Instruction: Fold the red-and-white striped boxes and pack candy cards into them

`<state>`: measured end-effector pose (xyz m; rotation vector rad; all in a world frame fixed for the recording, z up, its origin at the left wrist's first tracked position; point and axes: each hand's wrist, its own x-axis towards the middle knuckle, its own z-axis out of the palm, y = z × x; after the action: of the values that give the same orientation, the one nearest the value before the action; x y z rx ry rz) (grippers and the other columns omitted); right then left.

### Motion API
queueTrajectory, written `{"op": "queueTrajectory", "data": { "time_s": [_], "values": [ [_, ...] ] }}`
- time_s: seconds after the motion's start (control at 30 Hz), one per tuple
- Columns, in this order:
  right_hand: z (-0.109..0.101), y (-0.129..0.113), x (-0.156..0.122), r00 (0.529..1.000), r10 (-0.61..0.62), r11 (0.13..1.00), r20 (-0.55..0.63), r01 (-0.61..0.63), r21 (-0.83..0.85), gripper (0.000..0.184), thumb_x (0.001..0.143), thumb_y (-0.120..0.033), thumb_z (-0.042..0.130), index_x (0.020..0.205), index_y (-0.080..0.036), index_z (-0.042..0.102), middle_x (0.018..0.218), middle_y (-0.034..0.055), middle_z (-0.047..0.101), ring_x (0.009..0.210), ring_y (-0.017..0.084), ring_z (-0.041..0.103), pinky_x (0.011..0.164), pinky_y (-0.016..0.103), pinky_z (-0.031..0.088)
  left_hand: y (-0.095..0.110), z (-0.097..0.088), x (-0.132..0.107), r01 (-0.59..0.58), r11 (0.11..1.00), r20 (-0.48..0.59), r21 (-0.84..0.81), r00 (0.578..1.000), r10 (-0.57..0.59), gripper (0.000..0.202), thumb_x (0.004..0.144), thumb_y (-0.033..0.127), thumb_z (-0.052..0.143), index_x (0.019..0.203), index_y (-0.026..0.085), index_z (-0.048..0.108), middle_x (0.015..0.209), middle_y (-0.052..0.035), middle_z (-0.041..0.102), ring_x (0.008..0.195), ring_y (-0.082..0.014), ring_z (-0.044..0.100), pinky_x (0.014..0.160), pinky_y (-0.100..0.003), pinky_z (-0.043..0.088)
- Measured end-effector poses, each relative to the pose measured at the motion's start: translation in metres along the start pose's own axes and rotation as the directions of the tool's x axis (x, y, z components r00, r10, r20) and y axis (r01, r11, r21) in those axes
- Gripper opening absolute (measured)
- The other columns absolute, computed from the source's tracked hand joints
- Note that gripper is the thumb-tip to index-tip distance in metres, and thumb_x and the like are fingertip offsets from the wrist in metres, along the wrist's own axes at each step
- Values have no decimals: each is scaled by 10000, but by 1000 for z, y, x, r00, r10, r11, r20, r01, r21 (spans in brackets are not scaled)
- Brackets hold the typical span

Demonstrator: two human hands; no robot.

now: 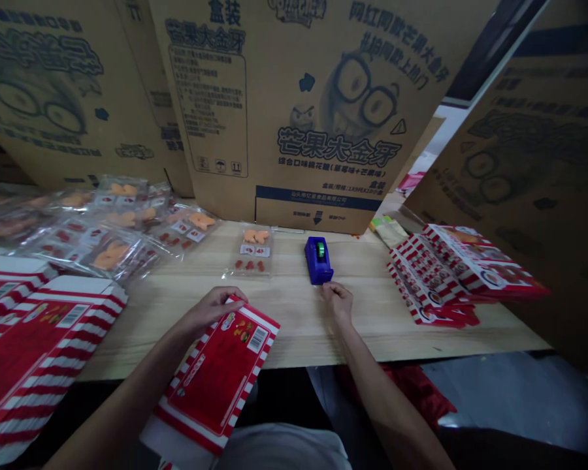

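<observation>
My left hand (219, 305) is closed on the top end of a red and white striped carton (220, 372), a flat folding box with a barcode and a food picture. The carton tilts over the table's front edge, above my lap. My right hand (339, 303) is at the front of a blue tape dispenser (318, 261) that carries a green roll. Its fingers are pinched right at the dispenser's cutter end, and whatever lies between them is too small to make out. Beyond the carton, a clear packet (255, 251) of orange and brown candy pieces rests on the wooden table (284, 326).
Many clear candy packets (112, 228) are heaped at the left. Flat striped cartons (44, 339) are stacked at the front left. Several filled striped boxes (451, 274) lean together at the right. Large cardboard boxes (274, 98) wall off the back, with another cardboard box (529, 176) at the right.
</observation>
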<state>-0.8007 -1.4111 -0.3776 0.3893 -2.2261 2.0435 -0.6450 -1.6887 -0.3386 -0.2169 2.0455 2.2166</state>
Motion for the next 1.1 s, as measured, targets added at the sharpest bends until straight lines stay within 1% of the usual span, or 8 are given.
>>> {"op": "queueTrajectory", "data": {
  "time_s": [0.13, 0.27, 0.4, 0.5, 0.67, 0.9, 1.0, 1.1],
  "values": [
    [16, -27, -22, 913, 78, 995, 401, -97, 26, 352, 683, -502, 729, 608, -162, 674, 702, 41, 622, 668, 167, 568, 643, 295, 473, 0, 11, 5, -45, 996, 68, 73, 997, 40, 292, 705, 408, 728, 796, 137, 669, 639, 1, 638, 542, -126, 563, 516, -204, 405],
    [45, -56, -35, 605, -25, 996, 796, 82, -31, 352, 751, -470, 704, 587, -162, 655, 698, 25, 614, 667, 141, 541, 628, 256, 416, 0, 22, 9, -56, 993, 124, 103, 991, 43, 309, 675, 405, 737, 756, 115, 666, 633, -6, 619, 539, -116, 530, 516, -205, 387],
    [62, -67, -43, 639, -93, 879, 764, 413, -239, 299, 739, -351, 737, 541, -165, 612, 633, 5, 594, 580, 112, 488, 557, 240, 339, 0, 27, 6, -69, 991, 136, 110, 989, 54, 308, 684, 404, 726, 756, 112, 661, 655, -6, 610, 557, -109, 519, 525, -201, 383],
    [64, -63, -48, 687, -64, 823, 724, 447, -351, 282, 713, -315, 759, 528, -164, 609, 553, -9, 580, 510, 94, 450, 506, 236, 291, -1, 27, 0, -70, 992, 134, 109, 989, 55, 301, 712, 408, 701, 774, 118, 650, 637, 6, 592, 534, -102, 501, 512, -197, 373],
    [65, -53, -45, 665, 89, 968, 741, 119, -223, 301, 664, -422, 782, 594, -156, 659, 561, -5, 616, 517, 106, 503, 477, 212, 343, 6, 24, -9, -150, 967, 138, 206, 983, 123, 260, 744, 388, 679, 782, 131, 667, 634, 7, 593, 556, -110, 500, 513, -194, 375],
    [80, -55, -59, 184, 242, 792, 953, -605, -84, 472, 485, -526, 828, 741, -142, 729, 644, 10, 671, 546, 129, 583, 568, 249, 459, 33, 16, -34, -297, 923, 285, 245, 932, 225, 235, 800, 367, 650, 853, 153, 729, 779, -45, 687, 721, -161, 593, 677, -242, 454],
    [102, -52, -47, 240, 281, 850, 929, -512, -125, 457, 518, -564, 783, 695, -147, 722, 593, 6, 644, 508, 124, 550, 532, 248, 447, 28, 1, -42, -267, 949, 146, 169, 959, 243, 215, 772, 354, 693, 833, 152, 735, 807, -51, 693, 749, -169, 615, 692, -244, 462],
    [132, -47, 3, 626, 310, 950, 716, -236, -205, 331, 588, -466, 764, 639, -146, 699, 578, 6, 627, 531, 131, 550, 518, 230, 426, 0, -22, -52, -196, 978, -357, -75, 921, 158, 263, 706, 382, 748, 851, 171, 689, 767, -12, 675, 633, -142, 606, 584, -228, 465]
  ]
}}
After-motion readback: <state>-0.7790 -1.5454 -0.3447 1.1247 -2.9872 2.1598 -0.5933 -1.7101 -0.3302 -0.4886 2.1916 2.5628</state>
